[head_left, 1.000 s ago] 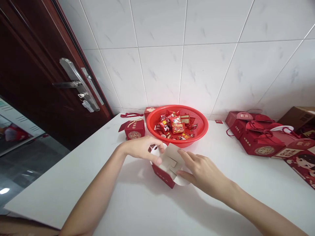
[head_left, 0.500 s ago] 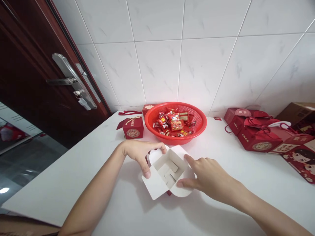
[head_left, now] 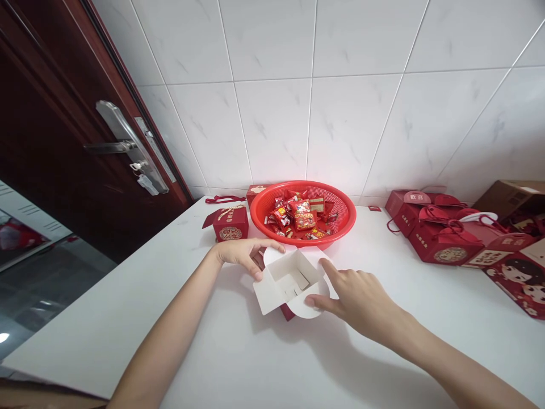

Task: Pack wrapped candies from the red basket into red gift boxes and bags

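Observation:
A small gift box, white inside and red outside, stands on the table with its flaps spread open and nothing inside that I can see. My left hand grips it from the left, thumb at the left flap and fingers at the far flap. On the right, my right hand has its thumb on the near rounded flap and its index finger by the right far flap. Just beyond the box sits a red plastic basket holding wrapped sweets.
A folded red gift box stands left of the basket, near a red ribbon. Several red gift boxes and a brown carton crowd the right side. White tiles back the white table; a dark door is at left.
The open box has shifted slightly away from me, closer to the basket, with both hands moving along with it. Its flaps stay spread.

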Demonstrator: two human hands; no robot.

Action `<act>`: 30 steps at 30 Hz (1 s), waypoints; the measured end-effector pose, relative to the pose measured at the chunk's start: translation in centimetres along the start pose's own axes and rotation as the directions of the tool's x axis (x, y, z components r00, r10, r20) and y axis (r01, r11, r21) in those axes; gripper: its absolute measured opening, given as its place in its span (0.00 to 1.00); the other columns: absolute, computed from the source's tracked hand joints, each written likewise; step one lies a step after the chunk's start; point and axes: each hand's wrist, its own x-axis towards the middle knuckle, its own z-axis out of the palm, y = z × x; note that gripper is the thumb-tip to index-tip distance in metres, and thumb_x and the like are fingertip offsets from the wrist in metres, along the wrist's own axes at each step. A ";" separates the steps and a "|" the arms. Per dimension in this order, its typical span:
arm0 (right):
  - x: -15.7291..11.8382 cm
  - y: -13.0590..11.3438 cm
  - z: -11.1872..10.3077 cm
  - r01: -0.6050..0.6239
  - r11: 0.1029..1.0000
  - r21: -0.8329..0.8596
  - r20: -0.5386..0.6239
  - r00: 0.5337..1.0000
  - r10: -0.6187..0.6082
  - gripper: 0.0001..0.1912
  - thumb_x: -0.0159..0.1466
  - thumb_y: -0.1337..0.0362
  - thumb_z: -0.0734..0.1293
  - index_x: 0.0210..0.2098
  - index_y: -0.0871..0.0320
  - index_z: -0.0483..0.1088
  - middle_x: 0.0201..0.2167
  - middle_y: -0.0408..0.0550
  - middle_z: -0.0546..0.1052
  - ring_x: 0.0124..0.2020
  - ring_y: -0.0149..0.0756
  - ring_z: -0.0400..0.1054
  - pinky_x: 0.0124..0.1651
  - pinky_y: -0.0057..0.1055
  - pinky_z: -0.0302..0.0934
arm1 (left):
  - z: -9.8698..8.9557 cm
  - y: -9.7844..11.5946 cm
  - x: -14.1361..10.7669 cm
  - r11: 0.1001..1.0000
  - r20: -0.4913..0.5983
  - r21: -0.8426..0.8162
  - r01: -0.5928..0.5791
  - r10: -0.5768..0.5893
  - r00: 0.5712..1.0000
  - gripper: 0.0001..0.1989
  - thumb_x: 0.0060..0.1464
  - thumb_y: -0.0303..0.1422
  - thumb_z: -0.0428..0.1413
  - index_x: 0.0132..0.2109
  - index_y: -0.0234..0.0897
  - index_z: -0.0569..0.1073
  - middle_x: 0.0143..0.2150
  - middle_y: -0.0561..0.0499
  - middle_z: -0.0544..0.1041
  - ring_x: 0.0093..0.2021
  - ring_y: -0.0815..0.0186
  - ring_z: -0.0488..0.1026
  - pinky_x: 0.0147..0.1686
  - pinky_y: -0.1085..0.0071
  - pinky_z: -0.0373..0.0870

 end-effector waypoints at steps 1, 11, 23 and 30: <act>0.0 0.1 -0.1 0.013 1.000 0.007 -0.012 1.000 -0.013 0.22 0.69 0.44 0.62 0.47 0.57 0.62 0.24 0.45 0.76 0.25 0.44 0.72 0.22 0.31 0.40 | 0.0 0.0 0.0 1.000 -0.007 -0.001 0.005 -0.005 1.000 0.40 0.38 0.34 0.73 0.58 0.45 0.68 0.47 0.51 0.76 0.41 0.63 0.78 0.38 0.69 0.76; 0.0 2.6 -2.6 0.138 0.955 0.263 -0.201 0.976 -0.086 0.15 0.68 0.50 0.64 0.44 0.54 0.70 0.25 0.43 0.77 0.24 0.36 0.69 0.26 0.29 0.53 | 0.8 2.8 -1.6 0.987 -0.045 0.161 -0.012 0.020 0.999 0.33 0.42 0.37 0.73 0.56 0.42 0.73 0.46 0.49 0.80 0.41 0.63 0.80 0.40 0.70 0.77; 13.6 6.9 -4.1 0.238 0.535 0.810 -0.418 0.875 0.243 0.07 0.61 0.64 0.64 0.35 0.60 0.72 0.27 0.45 0.77 0.25 0.32 0.69 0.30 0.28 0.63 | -2.4 6.9 6.3 0.714 -0.237 0.686 0.139 0.039 0.971 0.23 0.54 0.40 0.61 0.56 0.37 0.76 0.53 0.42 0.79 0.54 0.54 0.76 0.55 0.62 0.71; 17.8 7.5 -1.6 0.211 0.477 0.854 -0.361 0.899 0.249 0.05 0.57 0.68 0.66 0.33 0.61 0.73 0.27 0.45 0.77 0.25 0.32 0.70 0.29 0.27 0.64 | -7.2 5.7 10.9 0.517 -0.447 0.756 0.401 -0.038 0.894 0.54 0.21 0.38 0.75 0.61 0.39 0.71 0.75 0.33 0.50 0.73 0.31 0.40 0.68 0.40 0.40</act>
